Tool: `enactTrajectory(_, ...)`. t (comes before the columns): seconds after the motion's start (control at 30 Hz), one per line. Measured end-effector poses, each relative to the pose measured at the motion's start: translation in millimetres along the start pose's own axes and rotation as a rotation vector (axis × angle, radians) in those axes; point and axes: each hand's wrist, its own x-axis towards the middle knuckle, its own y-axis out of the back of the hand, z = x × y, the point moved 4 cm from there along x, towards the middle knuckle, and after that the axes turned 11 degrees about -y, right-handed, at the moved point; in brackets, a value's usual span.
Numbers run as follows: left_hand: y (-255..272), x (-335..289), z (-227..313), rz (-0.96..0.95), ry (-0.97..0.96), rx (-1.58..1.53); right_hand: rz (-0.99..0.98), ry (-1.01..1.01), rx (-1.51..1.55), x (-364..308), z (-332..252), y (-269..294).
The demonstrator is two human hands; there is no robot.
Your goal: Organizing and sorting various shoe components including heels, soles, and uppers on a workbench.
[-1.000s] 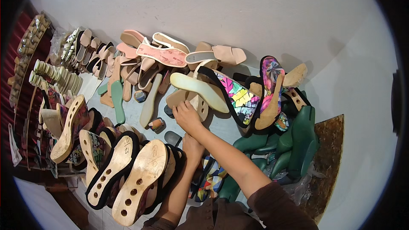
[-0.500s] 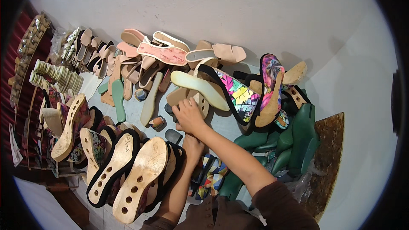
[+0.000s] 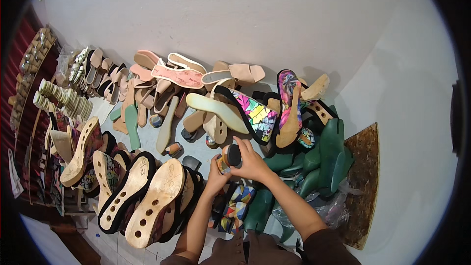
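Observation:
Near the middle, my right hand (image 3: 251,163) is closed around a block shoe heel (image 3: 234,155) with a dark, flat end facing up. Right against it, my left hand (image 3: 216,177) grips a multicoloured block heel (image 3: 223,167). The two pieces overlap, and fingers cover much of them. A grey heel (image 3: 192,162) lies on the table just left of my hands, and a colourful patchwork heel (image 3: 173,148) sits a little farther off. Below my hands are several heels with a bright geometric pattern (image 3: 238,203).
Wooden wedge soles with holes (image 3: 156,201) stand at the near left. Green shoe lasts (image 3: 324,154) are heaped on the right, beside a brown board (image 3: 363,186). Pink sandals (image 3: 179,76) and a colourful wedge (image 3: 255,118) lie farther back, along the wall (image 3: 235,14).
My right hand has drawn back from the pile of soles toward me, now holding a dark-ended heel. My left hand has come up beside it, gripping a multicoloured heel. The view has shifted slightly.

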Motion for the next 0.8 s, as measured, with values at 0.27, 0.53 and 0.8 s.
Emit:
enactTrajectory(0.27, -3, -31, 52, -0.114, -0.092, 0.489, -0.094, -0.049, -0.014, -45, 11, 5)
enactTrajectory(0.53, 3, -63, 67, -0.181, -0.139, 0.456, -0.036, 0.022, -0.050, -77, 7, -1)
enactTrajectory(0.8, 15, -83, 69, -0.143, -0.318, 0.685, 0.027, 0.069, -0.215, -96, -2, -21)
